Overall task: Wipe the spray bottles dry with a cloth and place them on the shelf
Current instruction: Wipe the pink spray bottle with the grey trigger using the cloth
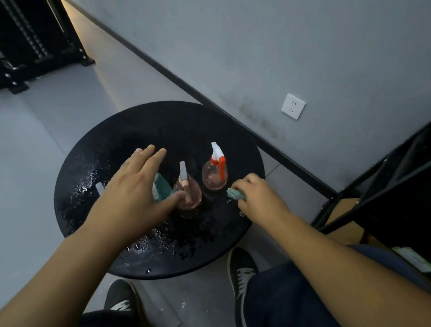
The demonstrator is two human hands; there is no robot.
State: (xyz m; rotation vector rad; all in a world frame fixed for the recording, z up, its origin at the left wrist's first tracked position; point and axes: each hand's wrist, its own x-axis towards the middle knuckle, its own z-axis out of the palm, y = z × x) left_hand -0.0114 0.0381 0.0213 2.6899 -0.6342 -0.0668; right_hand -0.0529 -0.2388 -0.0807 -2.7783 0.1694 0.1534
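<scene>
Head view, right grip: the right hand point(257, 196) is curled round a bunched teal cloth point(235, 194), pressed to the wet black round table point(123, 135) close to the table's wall-side rim.
Left grip: the left hand point(135, 188) is spread flat with straight fingers, holding nothing, above the teal bottle point(161, 188), which it partly covers.
Beside the cloth: the pink bottle with the orange trigger point(214, 175) stands upright just next to the cloth, toward the table's middle.
Between the grips: a second pink bottle point(189, 193) stands upright, its white nozzle pointing up, close to the left thumb.
Under the left hand: a white nozzle tip point(99, 188) shows at the hand's outer edge; its bottle is hidden.
Open room: the table half beyond the fingers carries only water drops.
Edges: the black shelf point(397, 193) frame stands just past the right grip; a grey wall point(269, 51) and dark skirting run behind the table.
</scene>
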